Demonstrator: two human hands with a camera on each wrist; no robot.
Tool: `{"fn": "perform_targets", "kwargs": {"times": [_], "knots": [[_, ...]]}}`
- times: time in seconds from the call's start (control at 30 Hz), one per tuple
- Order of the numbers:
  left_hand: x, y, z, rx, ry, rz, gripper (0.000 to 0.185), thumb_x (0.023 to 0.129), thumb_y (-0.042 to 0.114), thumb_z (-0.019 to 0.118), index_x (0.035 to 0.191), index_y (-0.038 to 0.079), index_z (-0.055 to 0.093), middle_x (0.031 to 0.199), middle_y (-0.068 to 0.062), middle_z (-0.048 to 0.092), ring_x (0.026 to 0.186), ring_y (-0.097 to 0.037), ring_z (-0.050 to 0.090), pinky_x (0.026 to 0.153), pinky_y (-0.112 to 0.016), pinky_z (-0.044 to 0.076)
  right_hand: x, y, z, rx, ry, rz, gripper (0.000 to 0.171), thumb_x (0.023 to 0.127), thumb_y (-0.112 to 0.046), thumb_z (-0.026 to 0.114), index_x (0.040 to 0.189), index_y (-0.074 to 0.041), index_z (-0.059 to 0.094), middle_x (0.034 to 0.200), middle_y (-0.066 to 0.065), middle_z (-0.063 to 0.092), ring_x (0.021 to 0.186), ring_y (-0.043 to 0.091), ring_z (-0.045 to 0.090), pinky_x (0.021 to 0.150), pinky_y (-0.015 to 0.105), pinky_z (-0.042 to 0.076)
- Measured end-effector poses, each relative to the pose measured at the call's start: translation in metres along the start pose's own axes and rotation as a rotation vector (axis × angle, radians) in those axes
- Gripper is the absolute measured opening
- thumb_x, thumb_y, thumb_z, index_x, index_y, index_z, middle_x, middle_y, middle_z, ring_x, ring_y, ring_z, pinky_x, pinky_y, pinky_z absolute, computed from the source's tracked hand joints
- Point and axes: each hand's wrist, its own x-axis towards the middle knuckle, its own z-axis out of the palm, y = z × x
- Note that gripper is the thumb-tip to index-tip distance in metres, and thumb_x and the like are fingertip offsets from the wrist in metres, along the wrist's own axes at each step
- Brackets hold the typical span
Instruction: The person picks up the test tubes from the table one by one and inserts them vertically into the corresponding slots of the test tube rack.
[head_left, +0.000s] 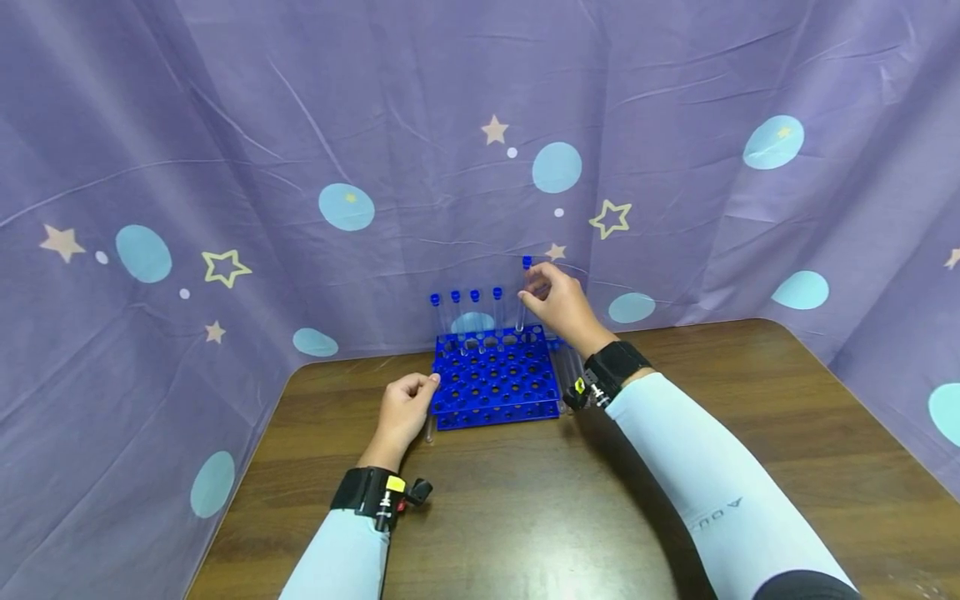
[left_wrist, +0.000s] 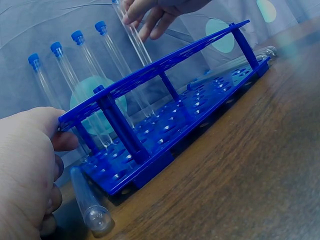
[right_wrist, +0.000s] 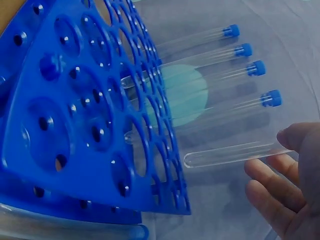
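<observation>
With thumb and fingers, my left hand [head_left: 402, 412] grips the left edge of a blue plastic test tube rack [head_left: 495, 390]. Over the rack's back right corner, my right hand [head_left: 561, 310] pinches a clear, blue-capped test tube [right_wrist: 225, 154] near its top. That tube is nearly upright, its rounded bottom close over the upper tier in the left wrist view. Several similar capped tubes [left_wrist: 85, 60] stand in a row along the rack's back edge, left of the held one. Their lower ends pass through the holes.
A loose test tube [left_wrist: 90, 200] lies on the wooden table [head_left: 480, 508] along the rack's left side, partly under my left hand. More tubes [head_left: 567, 375] lie on the right, partly hidden by my right wrist. A purple patterned curtain [head_left: 420, 125] hangs close behind the rack.
</observation>
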Motion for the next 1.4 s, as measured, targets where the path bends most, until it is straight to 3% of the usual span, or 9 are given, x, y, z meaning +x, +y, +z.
{"fn": "perform_targets", "kwargs": {"times": [0.4, 0.87, 1.4], "knots": [[0.001, -0.003, 0.0, -0.003, -0.006, -0.011, 0.029, 0.109, 0.028, 0.078, 0.09, 0.006, 0.083, 0.062, 0.012, 0.054, 0.062, -0.013, 0.054, 0.067, -0.028, 0.047, -0.005, 0.006, 0.012, -0.017, -0.088, 0.025, 0.035, 0.108, -0.017, 0.079, 0.14, -0.007, 0.069, 0.114, 0.014, 0.082, 0.103, 0.033, 0.082, 0.088, 0.05, 0.066], [0.001, 0.0, 0.0, 0.011, -0.009, -0.016, 0.028, 0.109, 0.027, 0.078, 0.092, 0.006, 0.084, 0.064, 0.012, 0.054, 0.066, -0.013, 0.053, 0.065, -0.028, 0.044, -0.007, 0.014, 0.021, -0.043, -0.098, -0.022, 0.035, 0.103, -0.01, 0.082, 0.135, 0.0, 0.07, 0.111, 0.018, 0.084, 0.1, 0.034, 0.083, 0.091, 0.05, 0.067], [0.001, 0.0, 0.0, 0.006, -0.012, -0.016, 0.03, 0.11, 0.028, 0.076, 0.09, 0.006, 0.083, 0.065, 0.01, 0.052, 0.067, -0.014, 0.051, 0.065, -0.028, 0.043, -0.013, 0.019, 0.025, -0.077, -0.135, 0.001, 0.031, 0.105, -0.013, 0.082, 0.131, -0.003, 0.071, 0.114, 0.016, 0.083, 0.102, 0.031, 0.082, 0.089, 0.047, 0.067]]}}
